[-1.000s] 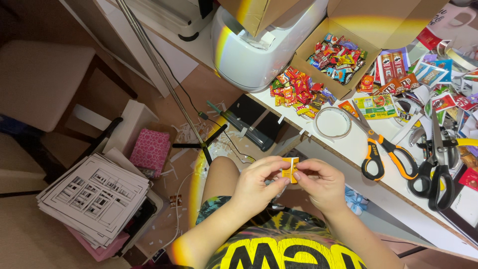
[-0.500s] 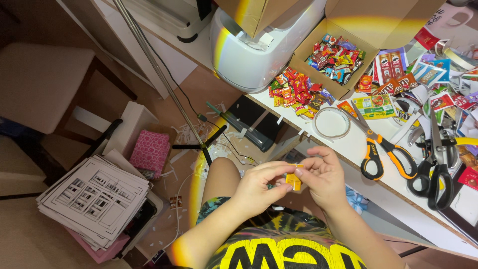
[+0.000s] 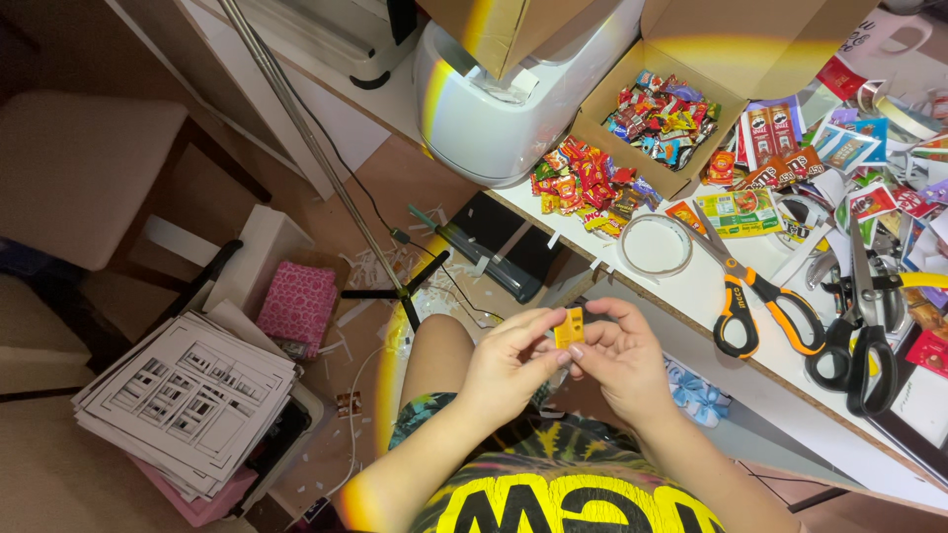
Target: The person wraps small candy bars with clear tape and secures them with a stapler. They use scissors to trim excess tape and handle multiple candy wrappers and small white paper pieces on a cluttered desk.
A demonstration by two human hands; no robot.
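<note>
Over my lap, just in front of the white table's edge point(image 3: 691, 326), both hands meet on a tiny yellow paper box point(image 3: 569, 328). My left hand point(image 3: 509, 363) pinches its left side between thumb and fingers. My right hand point(image 3: 617, 357) cups it from the right, with fingertips on its lower edge. The box stands upright between the two hands. Nearest on the table are a roll of clear tape point(image 3: 656, 245) and orange-handled scissors point(image 3: 750, 296).
A cardboard box point(image 3: 664, 118) of tiny colourful packets stands on the table, more packets point(image 3: 583, 183) spilled beside it. Black-handled scissors point(image 3: 861, 336) lie at right. A white appliance point(image 3: 504, 99) sits behind. On the floor: a stack of printed sheets point(image 3: 188, 395), a pink box point(image 3: 296, 308), a tripod.
My hands have turned and shifted the small yellow box between my fingers; it now stands a little higher. The table's things have not moved.
</note>
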